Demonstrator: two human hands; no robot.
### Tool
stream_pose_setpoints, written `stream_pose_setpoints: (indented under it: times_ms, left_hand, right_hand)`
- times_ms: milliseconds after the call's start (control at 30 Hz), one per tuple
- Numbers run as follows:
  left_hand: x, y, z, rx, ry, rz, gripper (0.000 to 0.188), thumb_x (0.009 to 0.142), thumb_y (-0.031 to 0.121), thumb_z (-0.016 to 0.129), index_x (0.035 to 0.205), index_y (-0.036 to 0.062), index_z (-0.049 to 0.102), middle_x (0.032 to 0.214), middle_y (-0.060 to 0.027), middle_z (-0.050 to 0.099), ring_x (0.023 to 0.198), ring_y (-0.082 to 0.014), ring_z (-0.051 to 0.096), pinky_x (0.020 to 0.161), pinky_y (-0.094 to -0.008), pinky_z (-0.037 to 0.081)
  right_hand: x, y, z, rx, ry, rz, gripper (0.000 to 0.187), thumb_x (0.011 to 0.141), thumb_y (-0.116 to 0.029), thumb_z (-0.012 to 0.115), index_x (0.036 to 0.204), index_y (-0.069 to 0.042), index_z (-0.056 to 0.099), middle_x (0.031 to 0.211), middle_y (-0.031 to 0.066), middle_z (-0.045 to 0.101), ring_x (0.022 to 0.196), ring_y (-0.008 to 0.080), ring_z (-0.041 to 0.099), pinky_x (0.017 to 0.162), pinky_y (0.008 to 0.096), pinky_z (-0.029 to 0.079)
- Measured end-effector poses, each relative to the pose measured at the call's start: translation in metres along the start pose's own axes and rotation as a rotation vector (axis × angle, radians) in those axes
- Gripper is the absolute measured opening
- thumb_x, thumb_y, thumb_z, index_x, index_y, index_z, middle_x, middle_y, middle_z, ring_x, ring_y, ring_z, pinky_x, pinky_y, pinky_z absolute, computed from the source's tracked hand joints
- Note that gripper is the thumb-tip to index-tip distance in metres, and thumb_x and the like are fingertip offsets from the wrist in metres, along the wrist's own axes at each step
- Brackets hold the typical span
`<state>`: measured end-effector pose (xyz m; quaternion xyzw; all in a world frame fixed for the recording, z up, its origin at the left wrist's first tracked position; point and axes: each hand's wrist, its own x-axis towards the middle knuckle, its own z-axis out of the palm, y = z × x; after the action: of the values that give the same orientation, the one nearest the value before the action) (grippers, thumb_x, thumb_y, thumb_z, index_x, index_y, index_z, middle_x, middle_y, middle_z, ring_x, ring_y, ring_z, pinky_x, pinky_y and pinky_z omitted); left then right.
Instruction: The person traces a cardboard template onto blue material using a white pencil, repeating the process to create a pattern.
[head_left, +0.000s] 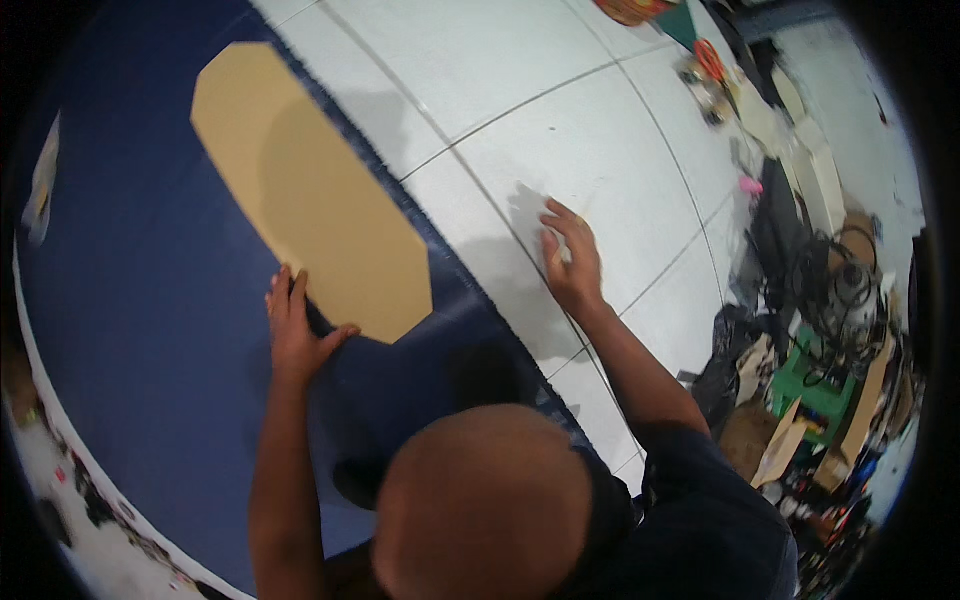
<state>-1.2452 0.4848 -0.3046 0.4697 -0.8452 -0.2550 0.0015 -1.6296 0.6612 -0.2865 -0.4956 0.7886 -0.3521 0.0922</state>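
A long tan board, like a cardboard template with cut corners, lies flat on dark blue fabric. My left hand rests at the board's near left edge. Its fingers are spread along that edge and the thumb reaches toward the near end. Over the white tiled floor, to the right of the fabric's frayed edge, my right hand is raised with nothing in it. Its fingers are apart and slightly bent. A shadow falls across the middle of the board.
Clutter lines the right side: orange-handled scissors, a grey machine with cables, a green case, and black plastic. A clear plastic piece lies at the fabric's far left. A rounded bare form blocks the lower middle.
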Motion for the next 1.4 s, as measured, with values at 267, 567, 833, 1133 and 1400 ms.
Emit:
stream_pose_setpoints:
  times_ms: [267,567,833,1133,1400]
  left_hand:
    - [0.001,0.003,0.003,0.064,-0.011,0.039,0.116,0.066,0.049,0.095,0.154,-0.0012,0.039,0.167,-0.0245,0.026,0.156,-0.0437,0.021,0.126,-0.0605,0.017]
    - [0.002,-0.002,0.002,0.066,0.01,0.084,0.114,0.069,0.047,0.094,0.155,0.0004,0.037,0.167,-0.022,0.025,0.155,-0.0428,0.022,0.126,-0.0585,0.021]
    - [0.003,-0.008,0.002,0.126,0.027,0.119,0.117,0.065,0.053,0.093,0.155,0.0008,0.039,0.166,-0.0236,0.029,0.155,-0.0446,0.023,0.124,-0.0615,0.02]
    - [-0.003,0.013,-0.012,0.067,-0.029,-0.037,0.116,0.064,0.053,0.094,0.154,0.0029,0.042,0.166,-0.0224,0.029,0.156,-0.0423,0.023,0.125,-0.062,0.016]
    - [0.0,0.017,-0.016,-0.003,-0.074,-0.098,0.118,0.061,0.053,0.094,0.156,0.0069,0.041,0.169,-0.0175,0.028,0.159,-0.0373,0.018,0.128,-0.0579,0.011]
  right_hand:
    - [-0.277,0.071,-0.118,-0.408,-0.061,0.532,0.032,0.096,-0.005,0.057,0.128,-0.003,0.061,0.146,0.0339,0.052,0.136,0.0512,0.049,0.115,0.0552,0.039]
    - [-0.306,0.075,-0.081,-0.573,-0.021,0.683,0.044,0.101,-0.009,0.047,0.145,-0.009,0.047,0.165,0.0227,0.034,0.155,0.0449,0.023,0.123,0.0629,0.016]
    - [-0.319,0.094,-0.081,-0.558,0.026,0.629,0.054,0.087,-0.002,0.051,0.141,-0.004,0.052,0.163,0.0249,0.037,0.153,0.0456,0.028,0.121,0.0628,0.017]
    - [-0.225,0.08,-0.085,-0.518,0.141,0.391,0.023,0.095,-0.006,0.064,0.118,-0.002,0.063,0.14,0.0274,0.058,0.13,0.0437,0.053,0.111,0.0544,0.036]
    - [-0.006,-0.032,0.054,-0.108,-0.35,-0.302,0.03,0.089,-0.019,0.078,0.116,-0.009,0.07,0.142,0.0138,0.061,0.135,0.037,0.053,0.11,0.0501,0.039]
